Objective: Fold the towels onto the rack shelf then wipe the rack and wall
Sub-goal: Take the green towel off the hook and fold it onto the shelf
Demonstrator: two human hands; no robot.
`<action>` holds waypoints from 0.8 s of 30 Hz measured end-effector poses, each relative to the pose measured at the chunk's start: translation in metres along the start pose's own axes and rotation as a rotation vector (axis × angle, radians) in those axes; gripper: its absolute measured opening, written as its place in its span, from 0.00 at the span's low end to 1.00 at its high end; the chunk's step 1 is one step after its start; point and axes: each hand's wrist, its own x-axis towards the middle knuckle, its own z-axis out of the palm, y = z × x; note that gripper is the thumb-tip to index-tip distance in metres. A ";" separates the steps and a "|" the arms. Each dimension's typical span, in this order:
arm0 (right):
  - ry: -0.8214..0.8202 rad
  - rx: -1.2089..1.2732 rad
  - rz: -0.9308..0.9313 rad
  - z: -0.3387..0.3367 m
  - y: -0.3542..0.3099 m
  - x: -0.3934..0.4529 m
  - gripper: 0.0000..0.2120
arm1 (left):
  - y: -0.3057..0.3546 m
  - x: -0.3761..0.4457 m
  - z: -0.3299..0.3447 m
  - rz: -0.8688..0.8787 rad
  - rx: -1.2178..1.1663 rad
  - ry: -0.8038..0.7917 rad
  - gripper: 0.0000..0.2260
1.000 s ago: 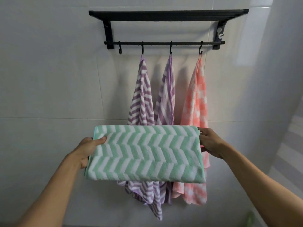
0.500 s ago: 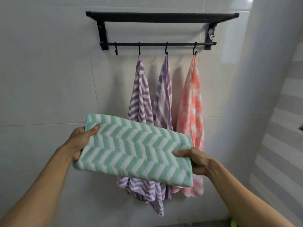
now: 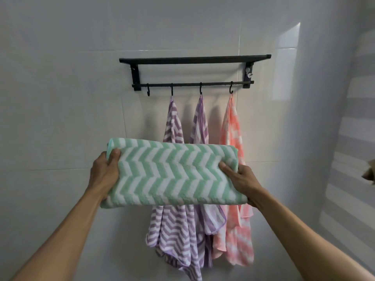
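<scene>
A folded green-and-white zigzag towel is held flat in front of me, below the rack. My left hand grips its left end, thumb on top. My right hand grips its right end the same way. The black wall rack has a top shelf and a lower bar with several hooks. Two purple striped towels and a pink checked towel hang from three hooks. The leftmost hook is bare. The green towel hides the middle of the hanging towels.
White tiled wall surrounds the rack. A side wall with grey stripes closes in on the right. A small brown object shows at the right edge.
The green towel has been levelled and raised a little. My right hand slid from the front edge to the towel's right end. The view has tilted up, so the rack sits lower in frame.
</scene>
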 end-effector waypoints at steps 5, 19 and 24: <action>-0.143 0.230 0.193 -0.040 -0.035 -0.027 0.25 | 0.052 -0.035 -0.009 -0.262 -0.274 -0.062 0.28; -0.143 -0.100 0.141 -0.067 -0.089 -0.032 0.28 | 0.108 -0.072 -0.039 -0.375 -0.175 -0.179 0.31; -0.054 -0.106 -0.008 -0.045 -0.138 0.009 0.29 | 0.143 -0.027 -0.051 -0.230 -0.095 -0.016 0.35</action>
